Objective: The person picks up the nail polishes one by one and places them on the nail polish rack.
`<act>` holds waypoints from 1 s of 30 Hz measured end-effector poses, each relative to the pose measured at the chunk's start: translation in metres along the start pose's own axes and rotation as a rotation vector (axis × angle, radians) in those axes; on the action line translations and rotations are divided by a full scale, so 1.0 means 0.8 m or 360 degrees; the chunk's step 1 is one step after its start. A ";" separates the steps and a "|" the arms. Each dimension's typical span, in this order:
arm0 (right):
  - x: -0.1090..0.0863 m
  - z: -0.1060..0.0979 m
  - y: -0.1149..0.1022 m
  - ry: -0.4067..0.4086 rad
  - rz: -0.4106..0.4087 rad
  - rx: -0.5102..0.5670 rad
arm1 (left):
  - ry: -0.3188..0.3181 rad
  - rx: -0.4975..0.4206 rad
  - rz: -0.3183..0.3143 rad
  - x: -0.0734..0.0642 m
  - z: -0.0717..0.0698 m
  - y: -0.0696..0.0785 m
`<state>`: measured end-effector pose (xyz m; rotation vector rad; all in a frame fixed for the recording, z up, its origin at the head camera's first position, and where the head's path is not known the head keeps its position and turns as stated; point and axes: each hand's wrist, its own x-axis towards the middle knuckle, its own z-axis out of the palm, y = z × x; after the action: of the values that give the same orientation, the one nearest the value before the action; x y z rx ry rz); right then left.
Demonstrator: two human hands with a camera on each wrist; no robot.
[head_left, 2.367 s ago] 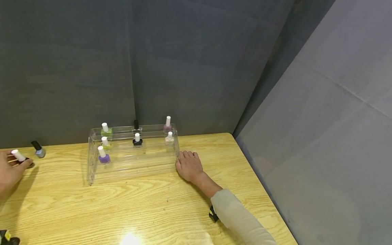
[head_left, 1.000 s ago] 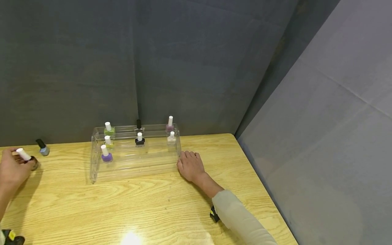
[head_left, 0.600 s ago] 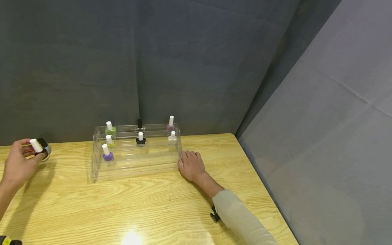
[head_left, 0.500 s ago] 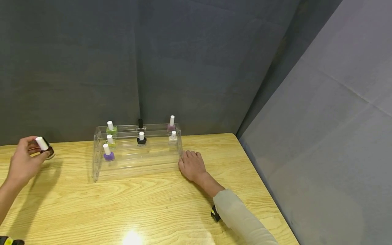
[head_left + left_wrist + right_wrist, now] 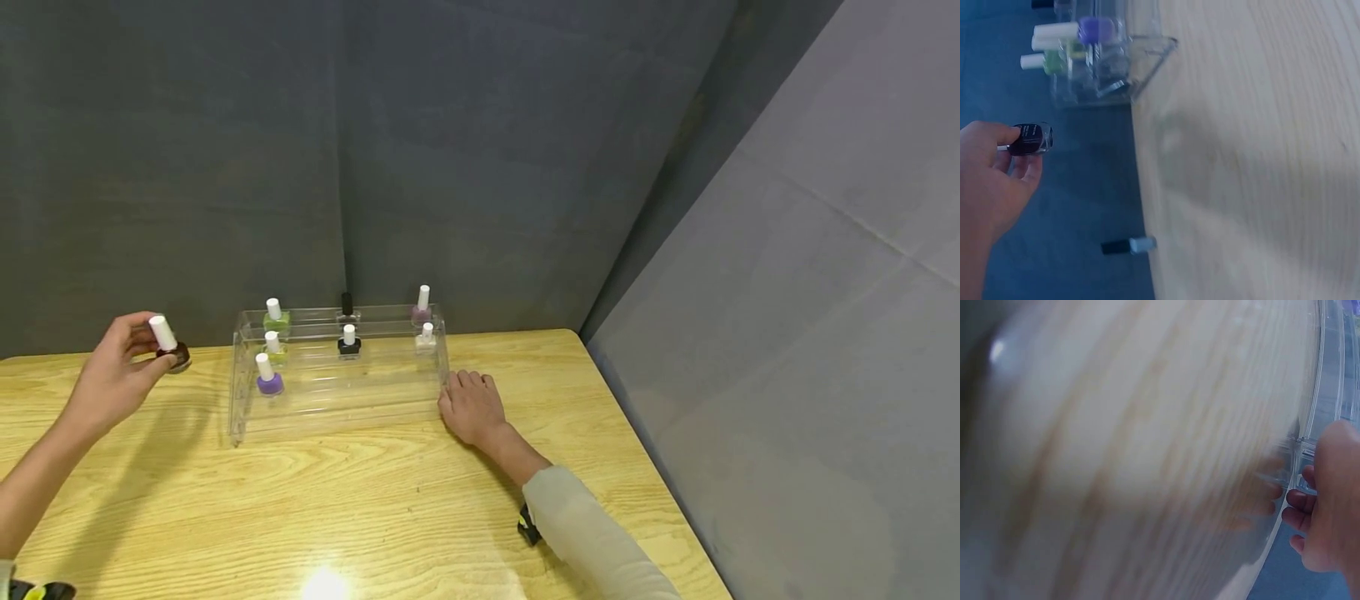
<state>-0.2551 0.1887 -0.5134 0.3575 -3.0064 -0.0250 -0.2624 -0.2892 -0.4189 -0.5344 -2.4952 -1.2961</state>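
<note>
My left hand (image 5: 112,375) pinches a dark nail polish bottle (image 5: 174,357) with a white cap, raised above the table's back edge, left of the clear stepped rack (image 5: 337,423). The left wrist view shows the thumb and fingers on the dark bottle (image 5: 1027,139). At the rack's right end, my right hand (image 5: 472,407) holds its side, fingers bent against the clear wall (image 5: 1329,362). On the rack stand a purple bottle (image 5: 270,384), a yellow-green one (image 5: 276,357), a green one (image 5: 277,322), a black one (image 5: 349,347), a pale one (image 5: 425,342) and a mauve one (image 5: 422,316).
A black-capped bottle (image 5: 347,306) stands on the rack's back step. Near the table edge lies a light-blue bottle (image 5: 1141,244) with a black cap, hidden behind my left hand in the head view. A dark cloth (image 5: 187,167) hangs behind the wooden table (image 5: 337,500).
My left hand has lifted the dark bottle and carried it rightward, past the light-blue bottle, towards the rack. My right hand stays at the rack's right end.
</note>
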 end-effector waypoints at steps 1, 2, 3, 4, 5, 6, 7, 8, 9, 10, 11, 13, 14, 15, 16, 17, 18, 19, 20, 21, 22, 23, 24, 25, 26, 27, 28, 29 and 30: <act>-0.001 -0.001 0.000 -0.0006 0.0002 -0.0001 | -0.0006 -0.0017 0.0025 0.002 0.003 0.005; -0.001 -0.001 0.000 -0.0016 0.0004 -0.0004 | -0.0013 -0.0024 0.0045 0.003 0.007 0.009; -0.001 -0.001 0.000 -0.0019 0.0005 -0.0002 | -0.0025 -0.0029 0.0065 0.005 0.010 0.014; -0.001 -0.001 0.000 -0.0021 0.0005 0.0001 | -0.0036 -0.0035 0.0083 0.006 0.014 0.017; -0.001 -0.001 0.000 -0.0022 0.0003 0.0004 | -0.0044 -0.0039 0.0099 0.007 0.017 0.021; -0.001 0.000 0.000 -0.0018 0.0001 0.0014 | -0.0052 -0.0043 0.0114 0.009 0.020 0.024; -0.001 0.001 0.000 -0.0012 -0.0003 0.0018 | -0.0063 -0.0051 0.0127 0.010 0.023 0.028; 0.000 0.002 0.000 -0.0007 -0.0006 0.0024 | -0.0068 -0.0045 0.0142 0.011 0.025 0.032; 0.000 0.003 0.000 0.0004 -0.0010 0.0025 | -0.0079 -0.0057 0.0161 0.012 0.028 0.036; 0.000 0.005 0.001 0.0013 -0.0014 0.0025 | -0.0084 -0.0061 0.0177 0.013 0.031 0.040; 0.000 0.006 0.001 0.0020 -0.0017 0.0021 | -0.0094 -0.0071 0.0187 0.015 0.033 0.044; 0.001 0.007 0.002 0.0038 -0.0022 0.0012 | -0.0119 -0.0086 0.0198 0.017 0.039 0.052; 0.001 0.008 0.003 0.0040 -0.0023 0.0009 | -0.0132 -0.0093 0.0201 0.019 0.042 0.056; 0.001 0.008 0.003 0.0044 -0.0026 0.0003 | -0.0145 -0.0097 0.0205 0.020 0.045 0.060; 0.001 0.008 0.003 0.0043 -0.0027 0.0003 | -0.0158 -0.0098 0.0205 0.022 0.048 0.063; 0.001 0.008 0.004 0.0044 -0.0028 0.0001 | -0.0171 -0.0102 0.0207 0.023 0.052 0.067; 0.001 0.008 0.004 0.0045 -0.0029 0.0001 | -0.0183 -0.0106 0.0213 0.025 0.055 0.070; 0.001 0.008 0.004 0.0038 -0.0029 -0.0004 | -0.0194 -0.0112 0.0221 0.026 0.059 0.073; 0.001 0.008 0.004 0.0037 -0.0029 -0.0009 | -0.0204 -0.0126 0.0231 0.027 0.063 0.076; 0.001 0.008 0.005 0.0034 -0.0029 -0.0015 | -0.0214 -0.0140 0.0241 0.029 0.067 0.078; 0.001 0.007 0.005 0.0032 -0.0030 -0.0023 | -0.0227 -0.0154 0.0250 0.030 0.071 0.080; 0.001 0.007 0.005 0.0038 -0.0031 -0.0031 | -0.0239 -0.0168 0.0258 0.031 0.075 0.082; 0.001 0.007 0.005 0.0039 -0.0032 -0.0039 | -0.0256 -0.0184 0.0258 0.032 0.080 0.084; 0.001 0.007 0.005 0.0042 -0.0034 -0.0047 | -0.0274 -0.0201 0.0257 0.033 0.085 0.085; 0.002 0.007 0.005 0.0052 -0.0037 -0.0050 | -0.0292 -0.0221 0.0254 0.034 0.089 0.086; 0.002 0.007 0.005 0.0059 -0.0041 -0.0050 | -0.0310 -0.0233 0.0247 0.034 0.094 0.087; 0.002 0.007 0.005 0.0067 -0.0044 -0.0048 | -0.0328 -0.0247 0.0239 0.034 0.098 0.088; 0.002 0.006 0.004 0.0070 -0.0045 -0.0044 | -0.0342 -0.0270 0.0229 0.034 0.103 0.089; 0.002 0.006 0.004 0.0063 -0.0044 -0.0047 | -0.0354 -0.0289 0.0218 0.035 0.107 0.089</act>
<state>-0.2577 0.1914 -0.5177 0.3922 -2.9585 -0.0634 -0.2618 -0.1754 -0.4039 -0.9214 -2.4722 -1.4899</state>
